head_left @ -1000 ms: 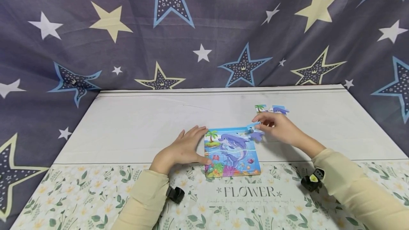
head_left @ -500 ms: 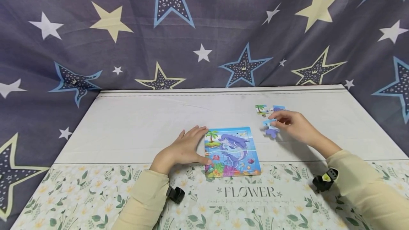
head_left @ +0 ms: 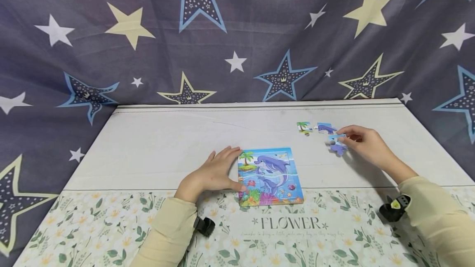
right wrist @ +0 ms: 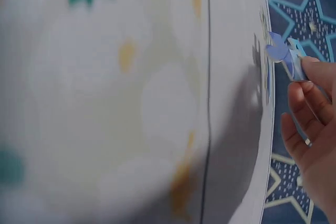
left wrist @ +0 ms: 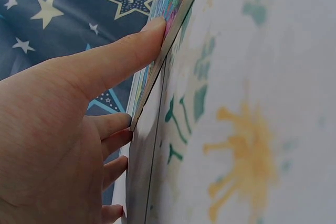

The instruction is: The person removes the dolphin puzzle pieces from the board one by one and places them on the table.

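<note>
My left hand (head_left: 211, 174) rests at the left side of a square dolphin puzzle board (head_left: 272, 176). Its thumb lies on the board's lower left edge and its straight fingers reach along to the upper left corner. In the left wrist view the thumb (left wrist: 126, 53) presses onto the rim from above. To the right of the board, my right hand (head_left: 365, 145) pinches a blue and purple puzzle piece (head_left: 338, 148) between thumb and fingers. The right wrist view shows this puzzle piece (right wrist: 281, 51) held up above the white cloth.
Behind the held piece lie a palm-tree puzzle piece (head_left: 303, 126) and a dolphin-head puzzle piece (head_left: 325, 128), side by side on the white cloth (head_left: 178, 135). A star-patterned curtain (head_left: 208, 52) closes off the back and sides.
My right hand has carried the puzzle piece away from the board's upper right corner, out to the right. The dolphin-head piece has come back into sight. My left hand has stayed put.
</note>
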A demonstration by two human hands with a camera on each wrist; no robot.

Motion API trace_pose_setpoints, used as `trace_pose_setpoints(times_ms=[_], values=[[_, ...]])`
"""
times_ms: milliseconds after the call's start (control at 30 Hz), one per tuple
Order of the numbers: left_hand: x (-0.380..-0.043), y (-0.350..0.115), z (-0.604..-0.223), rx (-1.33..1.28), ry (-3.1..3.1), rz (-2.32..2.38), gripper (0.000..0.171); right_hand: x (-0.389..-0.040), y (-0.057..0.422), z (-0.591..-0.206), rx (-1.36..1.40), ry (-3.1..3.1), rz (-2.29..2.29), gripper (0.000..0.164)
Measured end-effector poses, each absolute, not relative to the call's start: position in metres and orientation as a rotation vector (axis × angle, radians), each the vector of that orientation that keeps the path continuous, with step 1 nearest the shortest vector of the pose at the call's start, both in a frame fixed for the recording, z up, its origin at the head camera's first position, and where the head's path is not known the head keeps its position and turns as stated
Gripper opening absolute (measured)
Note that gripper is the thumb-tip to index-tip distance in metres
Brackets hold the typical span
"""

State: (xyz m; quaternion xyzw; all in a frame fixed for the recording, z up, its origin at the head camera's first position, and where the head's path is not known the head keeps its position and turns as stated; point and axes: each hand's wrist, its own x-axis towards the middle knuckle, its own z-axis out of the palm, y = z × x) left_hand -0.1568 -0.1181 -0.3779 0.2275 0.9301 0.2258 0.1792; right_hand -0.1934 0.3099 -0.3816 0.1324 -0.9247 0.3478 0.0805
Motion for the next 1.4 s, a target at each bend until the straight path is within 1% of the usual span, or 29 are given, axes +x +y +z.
trace_pose_setpoints(times_ms=[200, 500, 1067, 1400], values=[[-0.157, -0.118, -0.378, 0.647, 2.626, 0.652, 0.108, -0.197, 0.325, -0.381, 0.306, -2.754, 0.979, 0.023], [-0.157, -0.117, -0.377, 0.640, 2.633, 0.659, 0.108, -0.210, 0.332, -0.380, 0.218, -2.732, 0.944, 0.023], [-0.156, -0.118, -0.377, 0.639, 2.639, 0.641, 0.108, -0.232, 0.332, -0.376, 0.088, -2.793, 0.811, 0.028], [-0.157, -0.118, -0.378, 0.639, 2.633, 0.649, 0.108, -0.237, 0.328, -0.377, -0.005, -2.858, 0.812, 0.031]])
